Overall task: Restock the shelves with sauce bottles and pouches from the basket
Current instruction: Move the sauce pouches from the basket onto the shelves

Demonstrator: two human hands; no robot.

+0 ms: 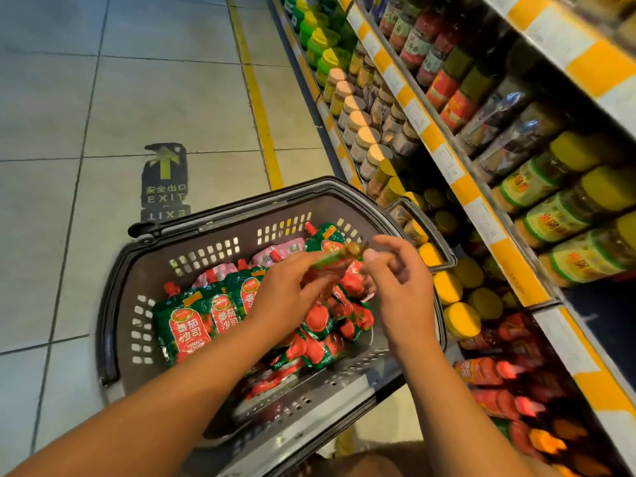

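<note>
A dark plastic basket [220,232] stands on the floor in front of the shelves. It holds several green-and-red tomato sauce pouches [192,325] with red caps and a pile of smaller red sachets [320,325]. Above the pile, my left hand [285,294] grips a blurred red-and-green sauce pouch [330,263]. My right hand [399,280] pinches that pouch's far end with thumb and fingertips. Both forearms reach in from the bottom of the view.
Shelves [457,180] with yellow-and-white price strips run along the right, packed with jars and bottles. Red sauce bottles [495,373] lie on the lowest shelf beside the basket. Tiled floor with a yellow line and an EXIT sticker [165,184] lies to the left.
</note>
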